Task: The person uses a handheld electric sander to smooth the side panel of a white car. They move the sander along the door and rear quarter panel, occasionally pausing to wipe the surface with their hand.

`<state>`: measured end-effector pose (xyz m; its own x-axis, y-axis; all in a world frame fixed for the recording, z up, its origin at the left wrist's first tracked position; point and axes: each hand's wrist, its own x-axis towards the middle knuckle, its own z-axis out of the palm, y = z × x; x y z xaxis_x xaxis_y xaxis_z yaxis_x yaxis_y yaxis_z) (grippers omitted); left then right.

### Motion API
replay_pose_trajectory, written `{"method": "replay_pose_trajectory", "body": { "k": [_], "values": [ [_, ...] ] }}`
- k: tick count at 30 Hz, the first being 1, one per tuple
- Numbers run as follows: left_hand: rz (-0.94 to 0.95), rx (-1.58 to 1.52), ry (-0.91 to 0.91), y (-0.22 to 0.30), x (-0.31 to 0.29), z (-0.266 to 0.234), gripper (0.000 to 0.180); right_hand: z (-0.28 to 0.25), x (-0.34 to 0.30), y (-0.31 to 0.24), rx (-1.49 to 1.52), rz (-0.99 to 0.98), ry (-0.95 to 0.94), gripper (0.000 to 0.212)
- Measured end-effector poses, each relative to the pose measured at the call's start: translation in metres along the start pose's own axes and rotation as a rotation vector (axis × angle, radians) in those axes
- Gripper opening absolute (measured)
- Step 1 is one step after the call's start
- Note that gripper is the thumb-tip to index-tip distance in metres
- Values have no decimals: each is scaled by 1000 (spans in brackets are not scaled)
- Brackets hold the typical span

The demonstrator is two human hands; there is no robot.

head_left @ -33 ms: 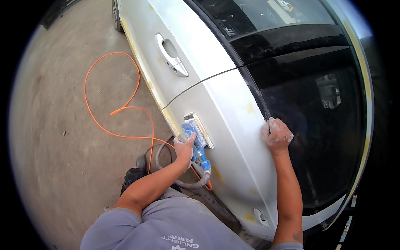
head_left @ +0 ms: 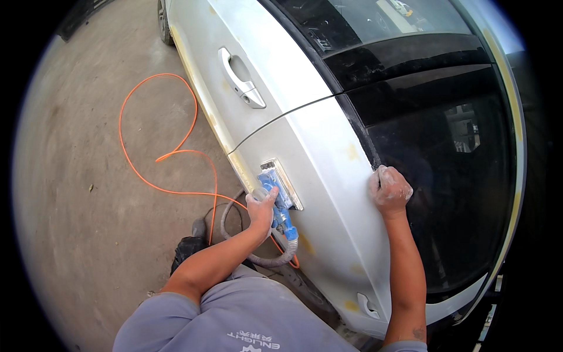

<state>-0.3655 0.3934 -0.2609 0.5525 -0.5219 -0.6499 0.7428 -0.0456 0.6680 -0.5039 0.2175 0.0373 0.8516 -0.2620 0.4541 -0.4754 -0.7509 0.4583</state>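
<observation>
My left hand point(head_left: 262, 210) is wrapped around a blue power sander point(head_left: 282, 198) with a long rectangular pad. The pad lies flat against the silver car door point(head_left: 319, 176), below the beltline. A grey ribbed hose point(head_left: 287, 255) runs from the sander's lower end. Pale dust coats both hands. Curled into a fist, my right hand point(head_left: 391, 189) rests against the lower edge of the dark window point(head_left: 451, 176); nothing shows in it.
An orange air line point(head_left: 170, 191) loops over the concrete floor point(head_left: 88, 146) to the left. Another door with a silver handle point(head_left: 241, 79) adjoins ahead. Yellowish patches point(head_left: 305, 243) mark the paintwork. A second handle point(head_left: 368, 306) shows near my right forearm.
The sander and my left hand have shifted very slightly rightward and down along the door. My right hand stays in place.
</observation>
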Motion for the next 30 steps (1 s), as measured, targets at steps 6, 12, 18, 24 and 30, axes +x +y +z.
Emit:
{"method": "replay_pose_trajectory", "body": {
  "k": [6,12,18,24,30],
  "values": [
    [-95,-87,8,33,11,-2,66,-2,-3,0,-2,17,-31,8],
    [27,46,19,21,-4,6,72,-2,1,-2,17,19,-1,10],
    [-69,-22,1,32,7,-1,77,-3,1,-3,-17,34,-21,15],
    [-104,-8,-36,31,5,-3,79,-2,-3,1,-8,45,0,16],
    [-34,-26,-50,11,9,-1,65,-2,1,-1,1,12,39,13]
  ]
}}
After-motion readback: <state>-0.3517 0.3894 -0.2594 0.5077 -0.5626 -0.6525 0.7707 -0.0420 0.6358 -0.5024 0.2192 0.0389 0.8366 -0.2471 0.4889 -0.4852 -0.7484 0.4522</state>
